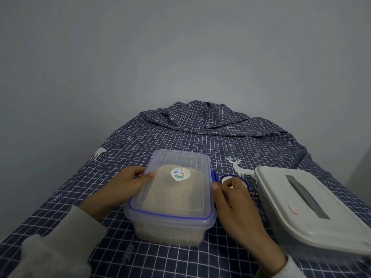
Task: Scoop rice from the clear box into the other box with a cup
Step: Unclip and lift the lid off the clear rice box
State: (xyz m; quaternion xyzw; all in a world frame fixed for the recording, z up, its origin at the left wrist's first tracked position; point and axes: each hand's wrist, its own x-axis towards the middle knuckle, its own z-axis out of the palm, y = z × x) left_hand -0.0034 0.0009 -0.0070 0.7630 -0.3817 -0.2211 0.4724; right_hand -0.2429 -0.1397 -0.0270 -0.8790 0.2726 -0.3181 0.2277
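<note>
A clear box (170, 199) with a blue-sealed lid (174, 183) stands near the middle of a counter draped in a dark blue grid-patterned cloth (200, 137) printed with white deer and trees. The lid is on, and rice (170, 194) shows through it and through the box walls; a round white sticker (180, 173) sits on the lid. The left hand (128, 184) rests at the left edge of the lid, thumb lying on top of the lid and fingers curled over its side, so this grip holds the lid edge. The right hand (233, 199) lies beside the right side of the box, its thumb tip touching the lid rim just below a raised blue latch (214, 175); the fingers are loosely bent, and whether this grip holds anything cannot be told. Just behind the right hand, a round blue-rimmed cup (226, 179) with a white interior stands on the cloth, partly hidden by the fingers. To the right, apart from the clear box, stands the other box (313, 213), white, closed by a lid with a grey strip and a small red mark. Pale sleeves cover both forearms. A plain grey wall (180, 57) rises behind the counter.
</note>
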